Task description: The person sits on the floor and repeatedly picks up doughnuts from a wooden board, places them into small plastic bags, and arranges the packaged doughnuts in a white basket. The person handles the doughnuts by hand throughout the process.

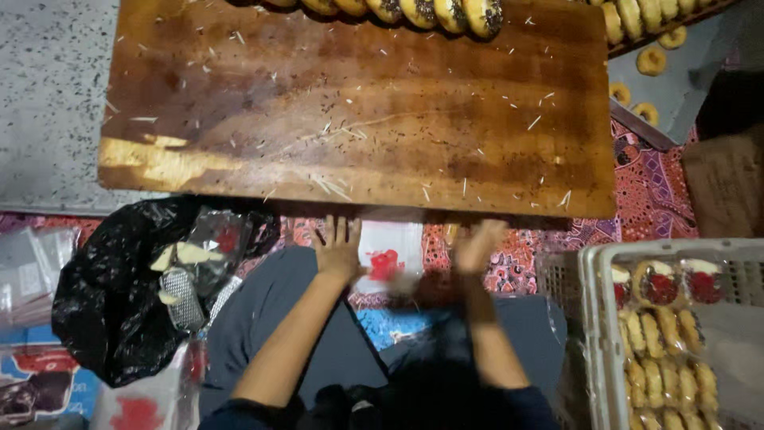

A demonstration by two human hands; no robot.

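both hands (338, 251) (476, 245) touch white red-marked packet (388, 253).

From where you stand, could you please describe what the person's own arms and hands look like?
Both forearms are bare, with dark blue sleeves pushed up past the elbows. The left hand shows spread fingers, with no glove, ring or watch visible. The right hand is motion-blurred, so any details on it cannot be made out.
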